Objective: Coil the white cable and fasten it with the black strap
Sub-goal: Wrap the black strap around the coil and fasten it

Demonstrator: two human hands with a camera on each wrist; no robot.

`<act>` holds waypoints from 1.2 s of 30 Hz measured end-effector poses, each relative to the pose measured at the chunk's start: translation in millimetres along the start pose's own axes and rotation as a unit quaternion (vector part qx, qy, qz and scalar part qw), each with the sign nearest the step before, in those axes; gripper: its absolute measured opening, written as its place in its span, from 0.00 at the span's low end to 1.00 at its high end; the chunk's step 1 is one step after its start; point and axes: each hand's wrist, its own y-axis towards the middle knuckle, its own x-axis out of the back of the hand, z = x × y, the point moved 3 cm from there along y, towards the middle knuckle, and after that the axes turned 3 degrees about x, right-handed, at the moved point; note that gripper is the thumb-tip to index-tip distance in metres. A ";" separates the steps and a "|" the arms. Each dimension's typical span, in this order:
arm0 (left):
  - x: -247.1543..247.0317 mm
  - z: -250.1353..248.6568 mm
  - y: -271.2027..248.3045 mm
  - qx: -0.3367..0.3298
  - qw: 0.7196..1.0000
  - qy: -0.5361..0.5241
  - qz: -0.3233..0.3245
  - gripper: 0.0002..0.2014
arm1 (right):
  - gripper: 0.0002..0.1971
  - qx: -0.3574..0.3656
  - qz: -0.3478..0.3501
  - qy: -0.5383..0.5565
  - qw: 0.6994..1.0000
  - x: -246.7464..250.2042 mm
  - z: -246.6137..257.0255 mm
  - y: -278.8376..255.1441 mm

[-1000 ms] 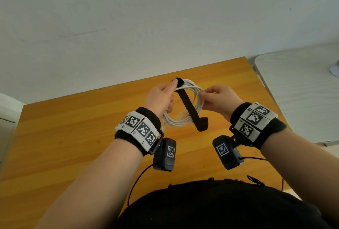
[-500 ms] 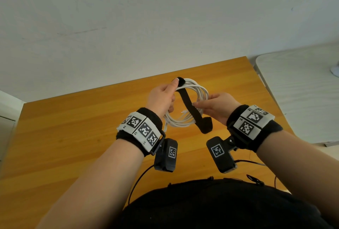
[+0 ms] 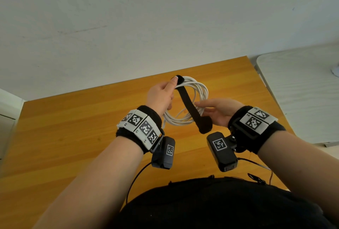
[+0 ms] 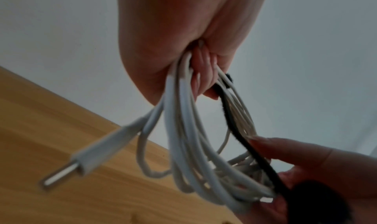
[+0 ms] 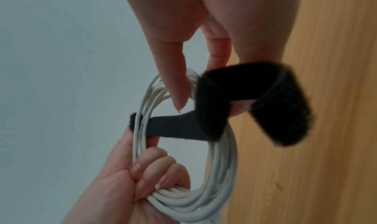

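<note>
Item: white cable (image 3: 199,89), coiled; my left hand (image 3: 161,96) grips it, thumb pinning black strap (image 3: 189,104). Right hand (image 3: 218,113) fingers extended, touching strap, gripping nothing. Step: strapping. Next: wrap free end round.

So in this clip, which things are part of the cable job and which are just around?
In the job:
white cable, coiled, gripped by the left hand
black strap, pinned at the top by the left thumb, touched lower down by the right hand

Just around:
wooden table
pale side table
</note>
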 end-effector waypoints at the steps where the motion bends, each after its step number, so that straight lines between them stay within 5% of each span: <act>1: 0.1 -0.4 -0.4 -0.003 1.000 0.004 0.000 0.10 | 0.07 -0.004 0.002 0.026 1.000 0.0 -0.6 0.4; 5: -0.8 -0.8 -1.8 -0.020 0.999 0.027 -0.002 0.12 | 0.14 -0.012 -0.001 0.067 0.998 2.4 -2.6 2.1; 13: 0.4 3.1 2.3 -0.024 0.998 0.052 -0.016 0.19 | 0.07 -0.035 0.011 -0.059 0.998 5.0 -3.3 1.1; 21: -0.4 7.1 1.4 -0.022 0.998 0.061 -0.016 0.15 | 0.14 -0.040 0.040 -0.004 0.998 4.7 -5.9 -1.4; 24: 0.4 8.7 2.0 -0.015 0.999 0.039 -0.014 0.15 | 0.07 -0.051 0.038 -0.011 0.998 4.1 -5.0 -3.7; 27: 1.3 7.1 2.5 -0.020 0.999 0.037 -0.030 0.16 | 0.02 -0.014 0.009 -0.067 0.998 5.1 -1.6 -1.4; 32: 5.5 5.7 5.9 -0.052 0.995 0.054 -0.065 0.16 | 0.18 0.021 -0.034 -0.140 0.989 2.9 1.1 -3.0; 36: 8.8 8.0 9.6 -0.060 0.992 0.063 -0.094 0.23 | 0.20 0.077 -0.060 -0.303 0.948 -5.7 2.1 -6.1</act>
